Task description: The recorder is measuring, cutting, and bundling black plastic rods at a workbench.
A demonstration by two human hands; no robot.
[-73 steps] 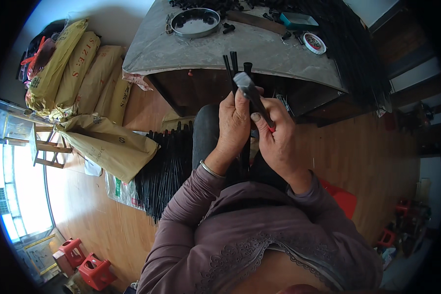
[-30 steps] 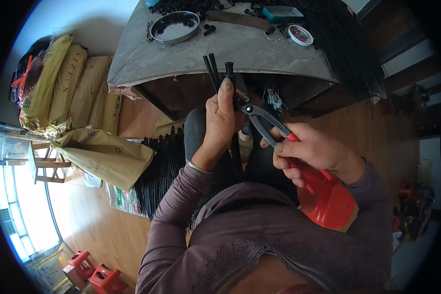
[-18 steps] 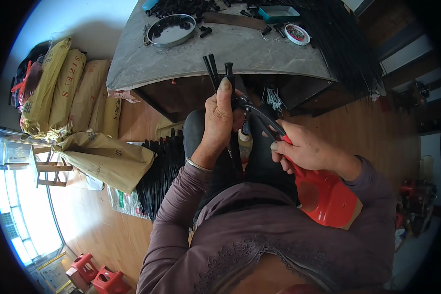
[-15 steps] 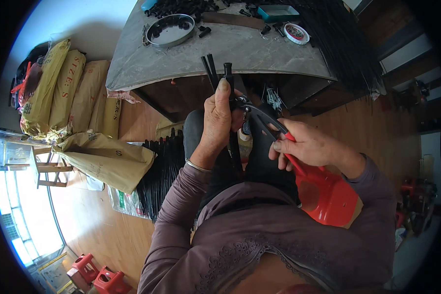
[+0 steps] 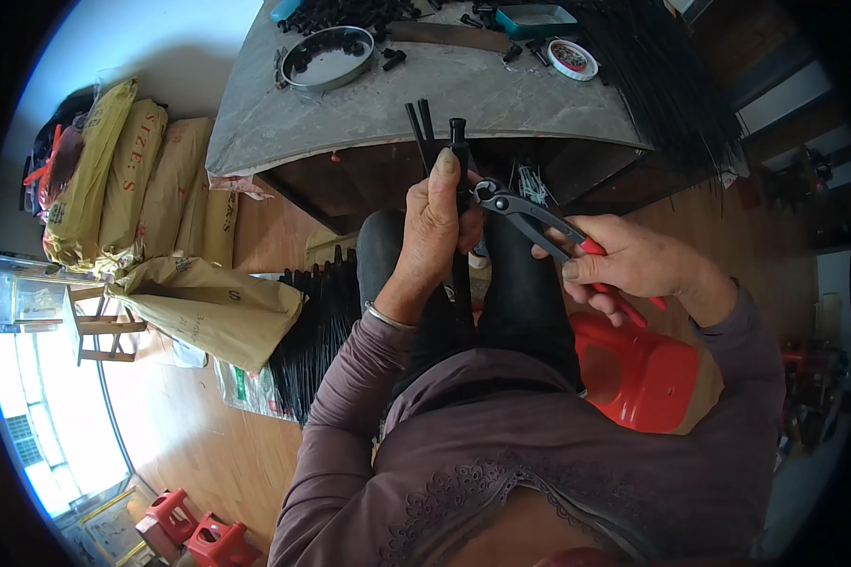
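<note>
My left hand [image 5: 430,217] is wrapped round a black capped rod [image 5: 459,142], held upright above my knees with the thumb pressed along it. Thin black rods [image 5: 420,121] stick up beside it from the same grip. In my right hand [image 5: 638,265] are pincers [image 5: 529,215] with red handles. Their rounded metal jaws are a little apart and point at the fingers of my left hand, just right of the capped rod. Whether the jaws touch anything there cannot be made out.
On the grey table [image 5: 425,99] ahead are a round metal pan [image 5: 328,59], black fittings [image 5: 345,16], a white-rimmed dish [image 5: 573,60] and a blue tray [image 5: 536,21]. Long black rods [image 5: 662,76] hang off its right side. Sacks [image 5: 132,175] lean at left; a red stool [image 5: 633,378] is beside me.
The pincers have drawn back to the right from the capped rod, and their jaws now show clear of it. My left hand has shifted slightly right with the rods.
</note>
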